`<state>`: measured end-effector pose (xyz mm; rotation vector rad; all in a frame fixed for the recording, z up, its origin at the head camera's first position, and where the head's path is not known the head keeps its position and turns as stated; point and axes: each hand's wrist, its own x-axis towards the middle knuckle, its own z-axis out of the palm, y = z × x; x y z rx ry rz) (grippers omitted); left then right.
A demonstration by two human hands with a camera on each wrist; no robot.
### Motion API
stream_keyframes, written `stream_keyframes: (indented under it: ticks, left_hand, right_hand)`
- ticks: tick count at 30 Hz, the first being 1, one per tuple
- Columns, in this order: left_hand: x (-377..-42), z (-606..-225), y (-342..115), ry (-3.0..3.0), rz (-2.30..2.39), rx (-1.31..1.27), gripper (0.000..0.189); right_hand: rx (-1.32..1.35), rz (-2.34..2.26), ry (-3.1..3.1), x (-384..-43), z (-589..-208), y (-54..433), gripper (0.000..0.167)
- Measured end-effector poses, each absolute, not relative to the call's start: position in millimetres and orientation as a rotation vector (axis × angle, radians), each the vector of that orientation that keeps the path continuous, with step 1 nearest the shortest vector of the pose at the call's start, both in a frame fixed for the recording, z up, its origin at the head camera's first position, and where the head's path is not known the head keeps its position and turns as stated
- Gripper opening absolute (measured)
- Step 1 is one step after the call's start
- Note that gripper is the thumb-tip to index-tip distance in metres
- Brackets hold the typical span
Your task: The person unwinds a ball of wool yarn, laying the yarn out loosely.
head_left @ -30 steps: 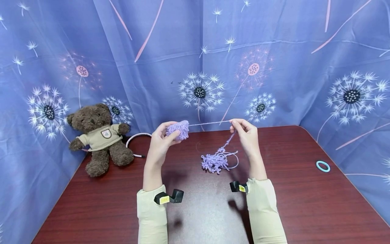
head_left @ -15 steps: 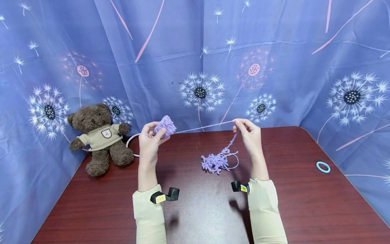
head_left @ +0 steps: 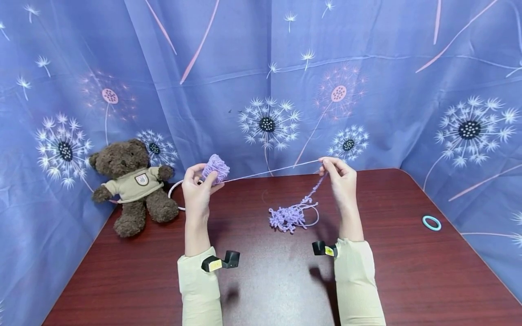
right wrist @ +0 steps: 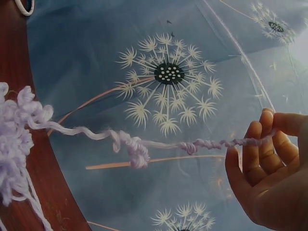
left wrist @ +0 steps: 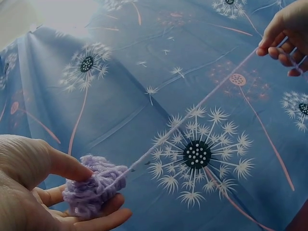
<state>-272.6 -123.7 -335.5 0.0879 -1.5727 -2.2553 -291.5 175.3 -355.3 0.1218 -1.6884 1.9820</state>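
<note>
A small wound ball of lilac yarn (head_left: 215,169) is gripped between the thumb and fingers of my left hand (head_left: 197,190), raised above the table's far left half. From it one taut strand (head_left: 272,171) slants up to my right hand (head_left: 341,179), which pinches the yarn between thumb and forefinger. Below the right hand, a kinked, twisted length (right wrist: 168,144) hangs down to a loose tangled heap of the same yarn (head_left: 287,218) lying on the table. In the left wrist view the ball (left wrist: 94,185) sits against the fingers with the thumb on top.
A brown teddy bear (head_left: 134,185) in a beige shirt leans at the table's back left, with a white cord (head_left: 173,188) beside it. A turquoise ring (head_left: 431,222) lies at the right of the dark red table (head_left: 408,280). Blue dandelion-print curtains (head_left: 228,54) surround the table.
My left hand has moved left with the yarn ball, which has turned in the fingers. The right hand has shifted slightly right, and the strand between them is longer.
</note>
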Motion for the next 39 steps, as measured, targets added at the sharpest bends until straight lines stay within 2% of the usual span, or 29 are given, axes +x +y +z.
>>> stream_keyframes:
  ticks: [8, 17, 26, 33, 39]
  left_hand:
    - [-272, -337, -126, -1.567, -2.286, 0.088, 0.026]
    - [-271, -335, -126, -1.552, -2.292, 0.127, 0.036]
    - [-273, -336, -119, -1.619, -2.244, 0.034, 0.040]
    - [-271, -334, -105, -1.599, -2.305, -0.051, 0.035]
    - [-270, -332, -93, -1.626, -2.359, -0.088, 0.036]
  right_hand:
    - [0.079, 1.991, -1.596, -293, -356, 182, 0.018]
    - [-0.013, 2.005, -1.512, -294, -358, 190, 0.020]
    - [-0.109, 2.038, -1.498, -298, -362, 196, 0.020]
    - [-0.049, 1.965, -1.790, -301, -366, 173, 0.013]
    - [0.153, 1.859, -2.110, -295, -364, 131, 0.024]
